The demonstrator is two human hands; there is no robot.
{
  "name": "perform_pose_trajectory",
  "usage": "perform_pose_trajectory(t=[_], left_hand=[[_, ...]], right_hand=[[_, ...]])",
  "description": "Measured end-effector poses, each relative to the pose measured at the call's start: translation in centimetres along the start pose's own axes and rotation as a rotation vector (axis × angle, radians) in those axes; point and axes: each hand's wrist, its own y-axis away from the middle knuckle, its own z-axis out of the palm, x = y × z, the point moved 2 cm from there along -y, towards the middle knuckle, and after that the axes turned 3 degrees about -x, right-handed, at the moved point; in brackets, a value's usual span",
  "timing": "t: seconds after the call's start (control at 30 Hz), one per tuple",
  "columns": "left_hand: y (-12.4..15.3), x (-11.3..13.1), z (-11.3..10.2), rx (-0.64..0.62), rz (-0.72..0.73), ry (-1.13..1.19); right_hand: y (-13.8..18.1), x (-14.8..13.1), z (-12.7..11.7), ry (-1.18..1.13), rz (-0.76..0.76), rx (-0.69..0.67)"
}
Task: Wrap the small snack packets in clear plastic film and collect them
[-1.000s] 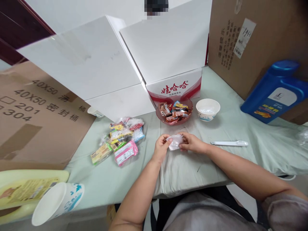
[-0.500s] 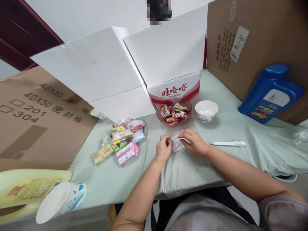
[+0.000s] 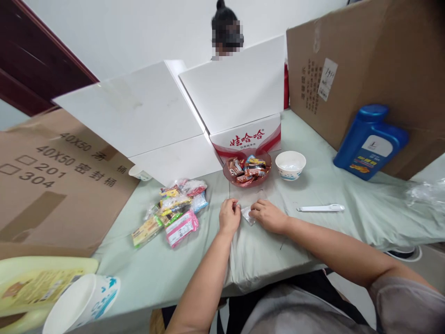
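A small clear plastic bag [image 3: 247, 215] lies between my two hands, low over the green tablecloth. My left hand [image 3: 230, 216] is closed, its fingertips pinched at the bag's left edge. From the right, my right hand [image 3: 268, 215] is closed on the other side of the bag, and its fingers cover part of it. Whatever the bag contains is too small to make out. Just beyond the hands stands a reddish glass bowl [image 3: 227, 177] of wrapped snacks. To its right is a white paper bowl [image 3: 291, 173] with clear plastic inside.
Several packaged snacks [image 3: 181, 227] are heaped on the left. A white utility knife [image 3: 321, 208] lies to the right. White boxes [image 3: 243, 83] form a wall behind, with a person's head above. A blue bottle [image 3: 370, 144], a yellow bottle [image 3: 41, 283] and a paper cup [image 3: 81, 301] flank the workspace.
The head view has tilted up slightly, so things sit lower in it. The bag shows less between my hands, and my right hand's fingers have closed further over it.
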Motion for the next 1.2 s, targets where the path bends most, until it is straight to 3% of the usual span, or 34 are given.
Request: perform_pose_trajectory(t=[0.07,0.13,0.23,0.27,0.3,0.37,0.43,0.5,0.57,0.67,0.8,0.93,1.1,1.2], left_hand=[[-0.1,-0.1,0.1,-0.012,-0.003,-0.002],[-0.2,-0.2,0.1,-0.026,-0.007,-0.006],[-0.3,-0.2,0.2,-0.047,-0.013,-0.018],[-0.3,-0.2,0.2,-0.054,-0.014,-0.023],[-0.3,-0.1,0.2,-0.061,-0.015,-0.027],[-0.4,0.0,0.2,-0.074,-0.018,-0.032],[-0.4,0.1,0.2,-0.083,-0.023,-0.036],[-0.4,0.3,0.2,-0.091,-0.026,-0.04],[-0.4,0.4,0.1,-0.096,-0.031,-0.047],[-0.2,0.6,0.1,-0.102,-0.042,-0.063],[-0.3,0.7,0.1,-0.116,-0.062,-0.083],[-0.3,1.1,0.1,-0.139,-0.088,-0.114],[-0.1,2.3,-0.2,-0.228,-0.097,-0.182],[-1.0,2.5,-1.9,-0.362,-0.048,-0.208]], right_hand=[[0.1,0.4,-1.5,-0.001,-0.048,0.018],[0.3,1.9,-4.5,0.022,-0.005,0.155],[0.9,6.0,-9.8,0.147,0.292,0.445],[1.1,7.6,-11.2,0.202,0.422,0.463],[1.3,9.1,-12.2,0.243,0.553,0.41],[1.3,11.6,-13.0,0.242,0.746,0.167],[1.3,13.0,-12.8,0.193,0.817,-0.026],[1.5,13.3,-12.5,0.162,0.808,-0.081],[2.2,12.5,-12.5,0.204,0.763,0.0],[5.1,10.4,-12.4,0.306,0.632,0.239],[11.7,9.4,-9.3,0.255,0.541,0.137],[16.8,9.8,-4.8,0.305,0.65,0.043],[17.6,8.1,-2.5,0.428,0.639,0.294],[17.3,7.4,-2.6,0.451,0.593,0.36]])
